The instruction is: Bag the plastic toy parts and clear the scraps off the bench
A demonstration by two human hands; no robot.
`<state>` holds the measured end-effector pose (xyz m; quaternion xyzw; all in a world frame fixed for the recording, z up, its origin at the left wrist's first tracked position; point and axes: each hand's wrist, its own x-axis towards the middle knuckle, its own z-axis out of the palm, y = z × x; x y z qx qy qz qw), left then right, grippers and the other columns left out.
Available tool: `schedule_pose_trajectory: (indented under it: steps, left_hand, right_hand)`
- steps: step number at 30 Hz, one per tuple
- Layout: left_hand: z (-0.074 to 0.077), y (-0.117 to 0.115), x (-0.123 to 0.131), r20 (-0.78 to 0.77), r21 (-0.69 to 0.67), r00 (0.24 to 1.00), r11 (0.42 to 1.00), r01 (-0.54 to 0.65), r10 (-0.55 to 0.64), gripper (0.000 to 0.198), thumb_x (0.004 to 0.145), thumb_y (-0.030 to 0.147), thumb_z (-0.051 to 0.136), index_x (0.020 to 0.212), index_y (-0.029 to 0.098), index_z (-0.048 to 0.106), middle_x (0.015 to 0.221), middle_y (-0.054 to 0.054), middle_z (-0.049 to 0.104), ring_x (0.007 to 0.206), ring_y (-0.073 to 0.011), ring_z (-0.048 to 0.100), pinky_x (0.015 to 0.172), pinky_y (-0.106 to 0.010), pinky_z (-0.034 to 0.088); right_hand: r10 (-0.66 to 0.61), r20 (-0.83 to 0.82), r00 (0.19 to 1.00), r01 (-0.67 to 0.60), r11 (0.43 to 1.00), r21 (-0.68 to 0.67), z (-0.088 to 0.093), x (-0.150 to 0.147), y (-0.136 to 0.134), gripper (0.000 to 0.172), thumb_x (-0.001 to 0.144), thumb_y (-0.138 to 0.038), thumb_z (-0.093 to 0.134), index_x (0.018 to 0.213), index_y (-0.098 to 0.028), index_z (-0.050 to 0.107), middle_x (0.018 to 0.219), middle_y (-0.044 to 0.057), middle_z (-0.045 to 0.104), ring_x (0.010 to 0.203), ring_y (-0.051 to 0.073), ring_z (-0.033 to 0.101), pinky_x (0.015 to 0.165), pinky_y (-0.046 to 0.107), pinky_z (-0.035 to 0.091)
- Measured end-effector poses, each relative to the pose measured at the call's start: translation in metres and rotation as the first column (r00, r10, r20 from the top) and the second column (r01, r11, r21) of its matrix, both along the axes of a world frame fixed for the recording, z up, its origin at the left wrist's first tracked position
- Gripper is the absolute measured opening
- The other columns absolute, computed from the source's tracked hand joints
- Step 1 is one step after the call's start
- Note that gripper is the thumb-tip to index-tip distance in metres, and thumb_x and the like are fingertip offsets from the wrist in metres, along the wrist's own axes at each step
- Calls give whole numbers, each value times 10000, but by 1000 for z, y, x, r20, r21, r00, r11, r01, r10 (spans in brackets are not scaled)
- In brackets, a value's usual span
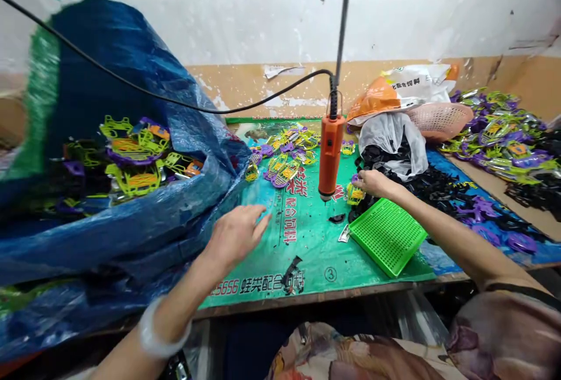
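Right grip (372, 183) seems pinched on lime, orange and purple openwork plastic piece (355, 194), just right of hanging orange cylindrical power tool (331, 155). Left grip (239, 234) released, fingers loose, left of power tool. Best handling, likely: light edge pinch, clear of green rectangular perforated plastic tray (388, 234), right of power tool. Piece lattice-like, partly finger-covered.

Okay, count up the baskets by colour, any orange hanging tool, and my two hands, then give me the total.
Green basket: 1
Pink basket: 1
Orange hanging tool: 1
Hands: 2, left hand and right hand
Total: 5
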<state>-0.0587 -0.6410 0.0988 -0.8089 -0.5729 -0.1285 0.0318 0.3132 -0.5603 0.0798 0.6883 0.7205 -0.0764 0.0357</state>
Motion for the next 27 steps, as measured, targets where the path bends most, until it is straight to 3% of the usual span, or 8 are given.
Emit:
schedule_pose_trajectory:
  steps: [2, 5, 8, 10, 13, 17, 22, 27]
  left_hand:
    - [-20, 54, 11, -50, -108, 997, 992, -71, 66, 367, 931, 402, 459, 1135, 216, 701, 1175, -88, 737, 1103, -276, 676, 963, -373, 528]
    - [-45, 126, 21, -56, -121, 986, 979, -165, 159, 414, 965, 389, 452, 1248, 152, 640, 1298, -136, 672, 1217, -268, 618, 1046, -339, 469]
    - [-68, 175, 27, -39, -108, 972, 966, -234, 231, 441, 978, 412, 434, 1244, 112, 619, 1314, -183, 641, 1226, -294, 602, 1050, -361, 454]
    - [-82, 195, 31, -16, -123, 957, 949, -289, 289, 451, 971, 443, 439, 1227, 113, 610, 1307, -198, 638, 1208, -315, 606, 1022, -387, 464]
    - [-98, 214, 37, 37, -178, 939, 927, -329, 341, 475, 950, 482, 469, 1245, 127, 582, 1240, -201, 672, 1161, -323, 632, 963, -402, 485]
    - [-108, 226, 45, 87, -250, 931, 913, -323, 354, 461, 905, 458, 553, 1259, 164, 577, 1178, -160, 703, 1114, -305, 658, 904, -381, 505]
    - [-113, 232, 48, 123, -304, 929, 904, -300, 350, 520, 868, 430, 622, 1302, 147, 569, 1236, -152, 672, 1142, -297, 644, 919, -347, 504]
    - [-120, 237, 47, 180, -321, 933, 915, -243, 311, 600, 823, 404, 706, 1327, 116, 552, 1285, -185, 617, 1181, -311, 610, 948, -347, 479]
  right_hand:
    - [-161, -16, 987, 161, 987, -1, -22, 8, 25, 440, 1017, -399, 455, 1227, -59, 638, 1198, 238, 685, 1089, 296, 673, 789, 309, 466]
    - [-256, -49, 965, 255, 967, -22, -47, 8, 38, 453, 1011, -383, 456, 1287, -46, 580, 1248, 256, 662, 1142, 309, 660, 834, 318, 484]
    - [-275, -32, 961, 275, 961, 7, -58, 9, 37, 399, 978, -279, 484, 1312, -68, 547, 1217, 244, 676, 1109, 316, 676, 840, 343, 500]
    - [-275, -41, 960, 276, 961, 16, -55, 13, 38, 402, 956, -261, 503, 1317, -89, 543, 1206, 231, 683, 1096, 318, 682, 831, 354, 511]
    - [-245, -43, 968, 247, 969, 29, -39, 21, 50, 371, 926, -231, 509, 1268, -120, 600, 1206, 210, 690, 1124, 330, 669, 843, 374, 515]
    - [-209, 52, 977, 208, 978, 14, -23, 21, 77, 372, 910, -190, 497, 1229, -140, 680, 1252, 193, 683, 1170, 341, 651, 881, 397, 508]
    - [-128, 157, 979, 147, 982, -121, -46, 11, 83, 491, 920, -439, 554, 1206, -72, 709, 1220, 244, 686, 1149, 365, 662, 875, 406, 522]
    - [-183, 45, 982, 186, 977, -101, -64, 17, 64, 560, 889, -485, 595, 1333, -145, 606, 1231, 176, 695, 1138, 327, 667, 839, 373, 513]
